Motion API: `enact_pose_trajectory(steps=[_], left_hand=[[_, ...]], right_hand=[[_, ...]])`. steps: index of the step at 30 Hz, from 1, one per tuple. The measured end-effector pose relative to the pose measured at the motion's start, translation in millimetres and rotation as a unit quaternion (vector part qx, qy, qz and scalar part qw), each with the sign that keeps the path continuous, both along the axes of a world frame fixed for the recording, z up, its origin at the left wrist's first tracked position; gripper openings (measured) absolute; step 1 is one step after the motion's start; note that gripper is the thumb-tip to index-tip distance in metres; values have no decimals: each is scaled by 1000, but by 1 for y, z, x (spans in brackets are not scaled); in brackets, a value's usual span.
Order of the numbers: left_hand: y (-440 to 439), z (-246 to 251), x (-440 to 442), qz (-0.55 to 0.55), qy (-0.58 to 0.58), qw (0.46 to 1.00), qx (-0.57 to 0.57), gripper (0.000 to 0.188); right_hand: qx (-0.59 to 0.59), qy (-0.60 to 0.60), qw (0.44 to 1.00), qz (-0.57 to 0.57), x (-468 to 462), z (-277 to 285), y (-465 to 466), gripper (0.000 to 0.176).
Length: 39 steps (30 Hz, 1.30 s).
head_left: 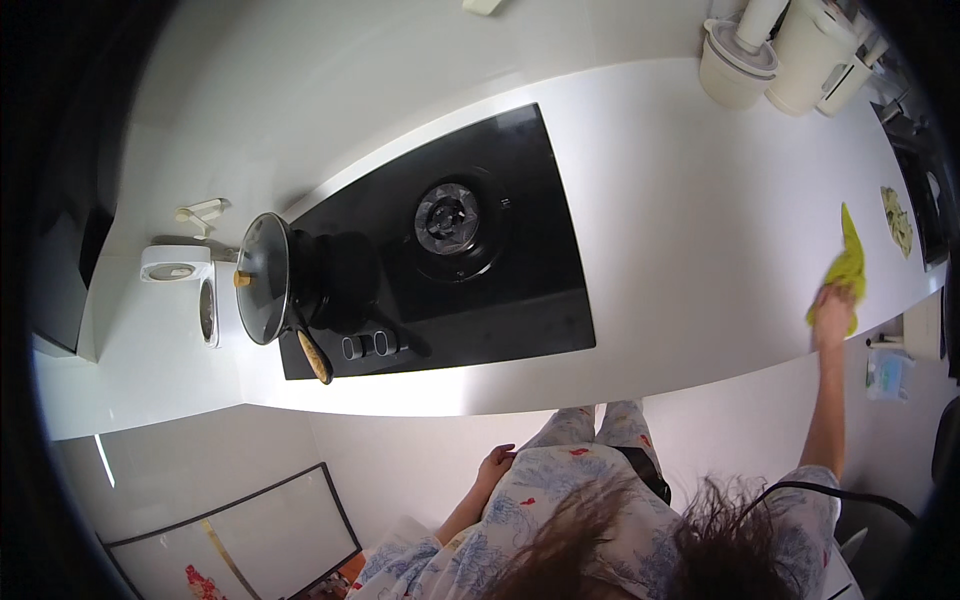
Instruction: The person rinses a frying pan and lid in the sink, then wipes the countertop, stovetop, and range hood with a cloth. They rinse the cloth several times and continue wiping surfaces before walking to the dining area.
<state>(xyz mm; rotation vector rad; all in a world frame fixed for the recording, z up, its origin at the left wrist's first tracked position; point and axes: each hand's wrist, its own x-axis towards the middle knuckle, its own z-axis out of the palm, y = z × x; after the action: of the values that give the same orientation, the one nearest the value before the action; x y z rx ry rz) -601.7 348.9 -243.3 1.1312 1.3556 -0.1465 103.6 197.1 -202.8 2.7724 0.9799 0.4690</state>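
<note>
My right hand (833, 311) presses a yellow-green cloth (846, 259) flat against the white countertop (675, 225), close to its front edge on the right. The cloth's narrow end trails away toward the wall. My left hand (496, 465) hangs low beside my patterned clothing, below the counter's edge; whether its fingers are apart is too small to tell. Just right of the cloth lies a small pale green heap (897, 221), possibly vegetable scraps, next to the dark sink (930, 187).
A black cooktop (517, 300) is set in the counter. On its left burner stands a pan with a glass lid (264, 277), its handle (313, 356) jutting frontward. A cream kettle (810, 56) and a lidded pot (736, 67) stand at the back right.
</note>
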Motion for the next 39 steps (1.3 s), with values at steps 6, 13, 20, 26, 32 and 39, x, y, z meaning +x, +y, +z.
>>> enact_pose_trajectory(steps=[6, 13, 20, 26, 32, 39], left_hand=[[1, -24, -27, 2, -16, 1000, 24, 35], [-47, -43, -67, 62, 15, 998, 26, 39], [-68, -33, -68, 83, 47, 995, 19, 41], [-61, -36, -41, 74, 45, 996, 27, 43], [-62, -30, -38, 53, 37, 998, 20, 43], [-52, -34, -42, 61, 10, 998, -3, 39]], right_hand=[[201, 200, 911, 298, -174, -30, 133, 27], [227, 174, 885, 367, -161, -3, 419, 33], [225, 192, 890, 347, -181, 5, 456, 35], [147, 119, 941, 282, -90, -30, 482, 19], [234, 84, 968, -30, 39, -28, 307, 21], [60, 92, 994, 16, 31, -18, 257, 23]])
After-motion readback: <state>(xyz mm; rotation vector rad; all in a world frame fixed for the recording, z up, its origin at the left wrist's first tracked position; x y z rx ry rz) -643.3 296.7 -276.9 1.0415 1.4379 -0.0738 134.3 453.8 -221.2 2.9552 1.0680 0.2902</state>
